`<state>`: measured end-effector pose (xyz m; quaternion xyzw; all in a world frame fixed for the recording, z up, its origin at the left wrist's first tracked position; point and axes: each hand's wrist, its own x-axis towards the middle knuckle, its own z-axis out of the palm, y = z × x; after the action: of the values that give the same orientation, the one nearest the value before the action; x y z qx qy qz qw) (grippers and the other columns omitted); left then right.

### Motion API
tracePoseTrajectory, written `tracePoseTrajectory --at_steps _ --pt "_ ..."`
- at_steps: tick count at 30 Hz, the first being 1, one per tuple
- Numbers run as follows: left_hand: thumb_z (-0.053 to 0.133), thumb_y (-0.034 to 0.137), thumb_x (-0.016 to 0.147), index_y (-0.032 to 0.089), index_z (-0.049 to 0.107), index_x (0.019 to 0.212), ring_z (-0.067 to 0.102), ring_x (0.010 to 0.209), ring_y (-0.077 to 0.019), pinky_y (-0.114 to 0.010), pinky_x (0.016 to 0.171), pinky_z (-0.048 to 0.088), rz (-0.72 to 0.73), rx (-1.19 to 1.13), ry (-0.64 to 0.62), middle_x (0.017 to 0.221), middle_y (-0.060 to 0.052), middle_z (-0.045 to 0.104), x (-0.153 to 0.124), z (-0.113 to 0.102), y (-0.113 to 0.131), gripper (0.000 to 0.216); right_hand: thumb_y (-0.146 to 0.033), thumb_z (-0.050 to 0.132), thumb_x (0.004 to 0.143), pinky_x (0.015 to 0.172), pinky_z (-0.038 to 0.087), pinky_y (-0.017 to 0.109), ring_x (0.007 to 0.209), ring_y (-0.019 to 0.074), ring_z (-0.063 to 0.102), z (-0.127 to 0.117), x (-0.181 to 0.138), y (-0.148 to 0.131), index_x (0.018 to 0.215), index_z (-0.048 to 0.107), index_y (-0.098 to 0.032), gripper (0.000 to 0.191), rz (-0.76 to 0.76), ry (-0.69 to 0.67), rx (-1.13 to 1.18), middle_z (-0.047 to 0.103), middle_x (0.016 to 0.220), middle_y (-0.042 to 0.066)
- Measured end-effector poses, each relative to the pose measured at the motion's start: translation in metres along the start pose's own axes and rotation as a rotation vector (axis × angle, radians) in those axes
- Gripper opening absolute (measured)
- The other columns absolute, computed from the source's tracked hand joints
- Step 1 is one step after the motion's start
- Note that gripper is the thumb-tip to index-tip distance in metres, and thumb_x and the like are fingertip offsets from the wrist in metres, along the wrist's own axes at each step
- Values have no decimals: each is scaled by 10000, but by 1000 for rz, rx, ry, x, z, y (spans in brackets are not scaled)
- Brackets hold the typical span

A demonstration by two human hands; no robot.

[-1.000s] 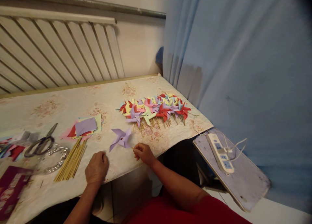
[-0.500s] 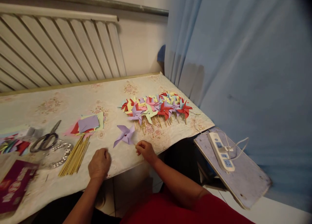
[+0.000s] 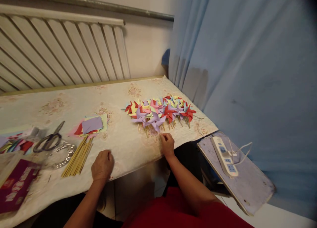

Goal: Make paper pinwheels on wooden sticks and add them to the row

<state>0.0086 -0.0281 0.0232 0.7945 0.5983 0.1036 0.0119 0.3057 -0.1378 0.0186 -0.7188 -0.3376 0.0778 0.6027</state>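
1. Main gap: mid table (image 3: 119,104), btwn paper sheets (image 3: 92,125) & pinwheel pile (image 3: 170,110); a hand could pass front to back.
2. Also room nr front edge, btwn L hand (image 3: 102,164) & R hand (image 3: 167,144).
3. Back strip: room behind paper & pile, as far as radiator (image 3: 61,53).
4. Ahead of R hand: pile in the way, purple pinwheel (image 3: 155,120) overlapping its front in view.
5. L side tight: stick bundle (image 3: 77,158) nr L hand, then scissors (image 3: 48,140), purple box (image 3: 18,185).
6. R side: curtain (image 3: 247,72) walls off table edge; off nr corner, power strip (image 3: 224,155) w/ looped cable (image 3: 244,153).
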Motion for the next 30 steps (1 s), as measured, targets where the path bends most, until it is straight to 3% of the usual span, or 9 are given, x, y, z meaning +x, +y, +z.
tracePoseTrajectory --at_steps 4,13,30 --pt "345 295 961 177 602 1033 605 952 -220 -332 689 401 -3 -9 5 1062 -94 644 0 1 -1 291 -322 511 840 729 408 288 734 169 523 -11 19 22 720 591 -195 192 -21 121 -85 592 754 25" --pt "325 311 965 191 586 1013 606 952 -219 -323 700 401 -11 -13 -17 1055 -84 641 1 1 -2 291 -318 503 842 756 415 301 749 178 538 -9 40 47 726 589 -196 190 -44 153 -128 602 770 36" --pt "325 305 965 189 581 1025 609 962 -217 -320 722 416 10 -7 -1 1062 -84 642 1 3 -4 288 -292 496 854 766 413 300 764 181 546 0 48 51 717 591 -200 191 -68 137 -168 611 774 36"
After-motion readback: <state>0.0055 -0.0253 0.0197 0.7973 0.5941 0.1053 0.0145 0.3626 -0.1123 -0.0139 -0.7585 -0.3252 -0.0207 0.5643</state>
